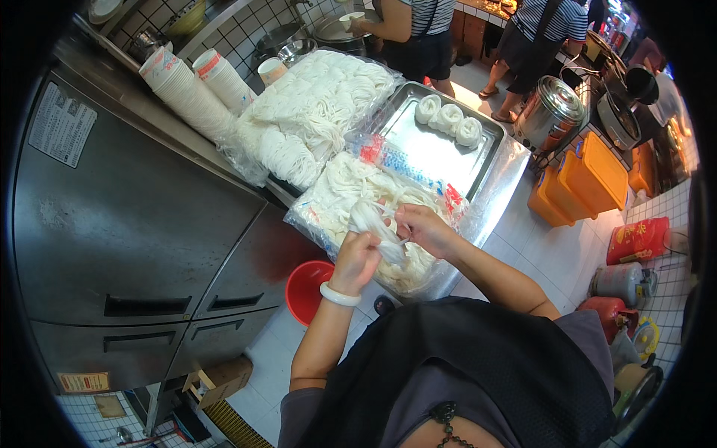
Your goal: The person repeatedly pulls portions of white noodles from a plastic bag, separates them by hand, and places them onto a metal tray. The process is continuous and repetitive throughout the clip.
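A bundle of white noodles (371, 219) lies across my left hand (356, 260), which wears a pale bangle at the wrist. My right hand (421, 228) pinches loose strands at the bundle's right side. Beneath both hands is a heap of flat white noodles (341, 187) in an opened plastic bag (406, 162) with red and blue print. Beyond it, a metal tray (442, 159) carries three coiled noodle nests (448, 119) in a row near its far edge. A large mound of thin white noodles (313, 106) sits on plastic to the left of the tray.
Stacked paper cups (187, 92) stand beside a steel refrigerator (129, 213) on the left. A red bucket (308, 291) is on the floor by the table. Orange crates (588, 179), a steel pot (549, 109) and gas cylinders (619, 283) line the right. Two people (417, 39) stand at the back.
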Demonstrator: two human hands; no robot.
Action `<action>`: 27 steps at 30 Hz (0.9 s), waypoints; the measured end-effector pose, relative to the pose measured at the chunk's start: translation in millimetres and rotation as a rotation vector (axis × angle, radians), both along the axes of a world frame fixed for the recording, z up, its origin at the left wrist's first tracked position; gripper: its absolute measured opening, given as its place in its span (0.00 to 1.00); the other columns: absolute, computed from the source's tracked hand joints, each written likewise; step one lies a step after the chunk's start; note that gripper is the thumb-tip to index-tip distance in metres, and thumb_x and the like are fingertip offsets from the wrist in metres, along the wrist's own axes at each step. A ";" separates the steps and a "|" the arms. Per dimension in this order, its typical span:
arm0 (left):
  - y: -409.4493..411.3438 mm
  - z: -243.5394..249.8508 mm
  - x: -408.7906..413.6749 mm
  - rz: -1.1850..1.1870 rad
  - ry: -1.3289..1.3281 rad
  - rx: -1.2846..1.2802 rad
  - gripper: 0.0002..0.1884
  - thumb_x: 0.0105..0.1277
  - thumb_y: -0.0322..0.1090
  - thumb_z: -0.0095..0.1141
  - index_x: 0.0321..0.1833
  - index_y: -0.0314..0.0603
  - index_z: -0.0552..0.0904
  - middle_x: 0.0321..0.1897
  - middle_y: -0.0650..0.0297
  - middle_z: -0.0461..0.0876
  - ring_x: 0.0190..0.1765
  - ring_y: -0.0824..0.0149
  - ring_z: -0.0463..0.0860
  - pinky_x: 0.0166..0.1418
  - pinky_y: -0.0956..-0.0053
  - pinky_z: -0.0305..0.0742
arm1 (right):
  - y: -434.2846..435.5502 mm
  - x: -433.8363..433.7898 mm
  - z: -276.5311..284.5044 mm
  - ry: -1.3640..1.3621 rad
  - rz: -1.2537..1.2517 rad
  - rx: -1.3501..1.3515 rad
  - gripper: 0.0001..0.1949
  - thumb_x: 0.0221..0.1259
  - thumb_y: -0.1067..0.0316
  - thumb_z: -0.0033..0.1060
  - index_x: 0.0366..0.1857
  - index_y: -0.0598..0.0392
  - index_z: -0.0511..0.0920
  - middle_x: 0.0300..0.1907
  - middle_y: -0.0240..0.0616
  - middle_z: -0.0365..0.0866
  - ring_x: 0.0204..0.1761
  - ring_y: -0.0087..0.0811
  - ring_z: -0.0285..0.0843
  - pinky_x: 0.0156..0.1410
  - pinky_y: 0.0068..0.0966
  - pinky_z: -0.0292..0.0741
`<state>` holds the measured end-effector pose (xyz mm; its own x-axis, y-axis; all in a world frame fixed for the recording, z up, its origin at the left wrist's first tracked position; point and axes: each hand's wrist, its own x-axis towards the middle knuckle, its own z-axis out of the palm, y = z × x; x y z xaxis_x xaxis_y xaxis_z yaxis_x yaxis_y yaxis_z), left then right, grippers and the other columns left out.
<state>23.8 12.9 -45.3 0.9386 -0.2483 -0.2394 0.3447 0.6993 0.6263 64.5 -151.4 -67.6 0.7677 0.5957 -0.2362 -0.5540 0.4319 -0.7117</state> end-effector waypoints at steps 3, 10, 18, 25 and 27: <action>-1.8 8.9 -2.6 -0.055 -0.015 0.036 0.35 0.49 0.16 0.35 0.66 0.33 0.57 0.61 0.56 0.63 0.61 0.63 0.67 0.64 0.67 0.62 | 3.1 -2.3 2.3 -0.137 0.065 -0.197 0.04 0.57 0.68 0.58 0.31 0.55 0.76 0.27 0.27 0.74 0.28 0.16 0.67 0.35 0.14 0.65; 1.8 1.1 -4.6 -0.035 -0.014 0.097 0.29 0.51 0.17 0.38 0.62 0.30 0.63 0.57 0.56 0.69 0.58 0.64 0.70 0.61 0.70 0.66 | 2.1 -5.7 -5.0 -0.066 0.089 -0.098 0.05 0.57 0.67 0.58 0.34 0.53 0.77 0.31 0.26 0.75 0.34 0.16 0.70 0.40 0.16 0.66; 1.9 -3.3 -6.0 0.024 -0.007 0.427 0.19 0.55 0.21 0.55 0.51 0.29 0.72 0.42 0.58 0.78 0.45 0.68 0.79 0.50 0.74 0.73 | 4.9 -14.8 -9.6 -0.244 0.001 -0.222 0.05 0.60 0.65 0.54 0.35 0.53 0.76 0.34 0.27 0.76 0.37 0.18 0.71 0.45 0.19 0.68; 13.2 -11.4 -7.5 0.065 0.093 0.222 0.19 0.53 0.21 0.53 0.51 0.29 0.71 0.42 0.56 0.77 0.43 0.64 0.79 0.49 0.71 0.74 | 1.2 -4.9 -15.0 0.298 -0.074 0.145 0.02 0.61 0.68 0.50 0.31 0.50 0.72 0.24 0.30 0.73 0.29 0.22 0.70 0.42 0.22 0.69; 19.1 -16.2 -5.9 0.079 0.092 0.201 0.22 0.53 0.23 0.51 0.54 0.29 0.70 0.44 0.54 0.76 0.43 0.63 0.78 0.51 0.71 0.72 | -4.2 3.0 -29.3 0.368 -0.103 0.215 0.02 0.59 0.69 0.52 0.30 0.50 0.71 0.21 0.28 0.69 0.24 0.20 0.66 0.38 0.22 0.68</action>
